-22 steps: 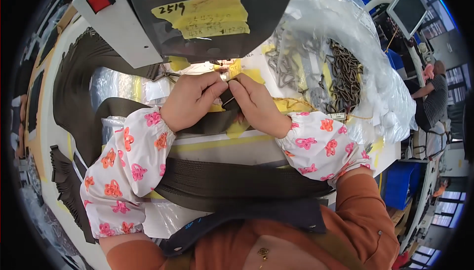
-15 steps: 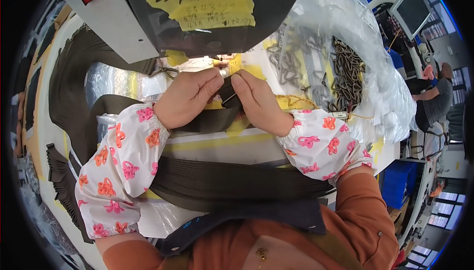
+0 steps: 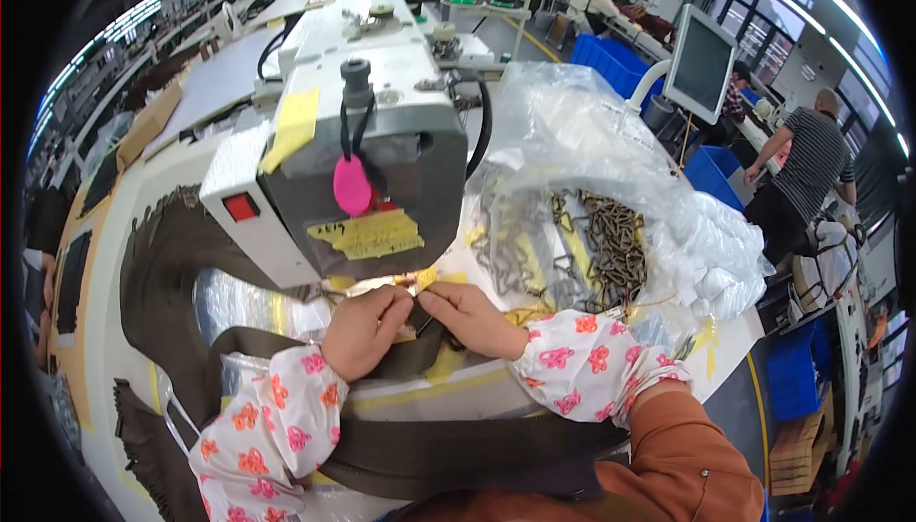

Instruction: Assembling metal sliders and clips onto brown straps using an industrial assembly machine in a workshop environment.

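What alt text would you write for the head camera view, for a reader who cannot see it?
Left hand and right hand press a dark brown strap under a grey sewing machine. To the right lies a clear plastic bag of metal buckles.

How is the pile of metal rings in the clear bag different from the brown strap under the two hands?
The metal rings are many small, loose, dull brassy pieces heaped inside the clear plastic bag; the brown strap is one long, soft, flat dark band.

The rings lie untouched right of the sewing machine; the strap is pinched by the left hand and right hand.

Both rest on the same worktable.
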Demonstrator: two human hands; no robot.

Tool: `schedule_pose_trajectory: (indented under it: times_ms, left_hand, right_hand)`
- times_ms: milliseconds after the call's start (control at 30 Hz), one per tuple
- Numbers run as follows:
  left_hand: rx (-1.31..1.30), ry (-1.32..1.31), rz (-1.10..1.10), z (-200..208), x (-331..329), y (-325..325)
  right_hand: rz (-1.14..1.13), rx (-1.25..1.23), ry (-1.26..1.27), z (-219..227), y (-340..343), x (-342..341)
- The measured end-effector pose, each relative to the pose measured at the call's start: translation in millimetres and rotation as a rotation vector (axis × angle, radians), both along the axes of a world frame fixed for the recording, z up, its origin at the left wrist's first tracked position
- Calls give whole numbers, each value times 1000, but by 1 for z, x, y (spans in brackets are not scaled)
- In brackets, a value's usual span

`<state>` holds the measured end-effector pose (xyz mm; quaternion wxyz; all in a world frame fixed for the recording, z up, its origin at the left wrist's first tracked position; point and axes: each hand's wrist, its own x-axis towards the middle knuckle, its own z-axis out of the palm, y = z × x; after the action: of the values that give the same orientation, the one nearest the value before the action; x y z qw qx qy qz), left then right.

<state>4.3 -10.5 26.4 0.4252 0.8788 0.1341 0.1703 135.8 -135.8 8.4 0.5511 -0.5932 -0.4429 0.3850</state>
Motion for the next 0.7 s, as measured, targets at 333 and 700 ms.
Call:
schedule_pose_trajectory:
  times_ms: [333,700]
  left_hand:
    - [537,39,-337,-16,-7,-10]
    - [1497,-2,1,-39,1,27]
  right_hand:
    - [-78,-205,712,19,5,6]
    - [25,-221,612,13,10,13]
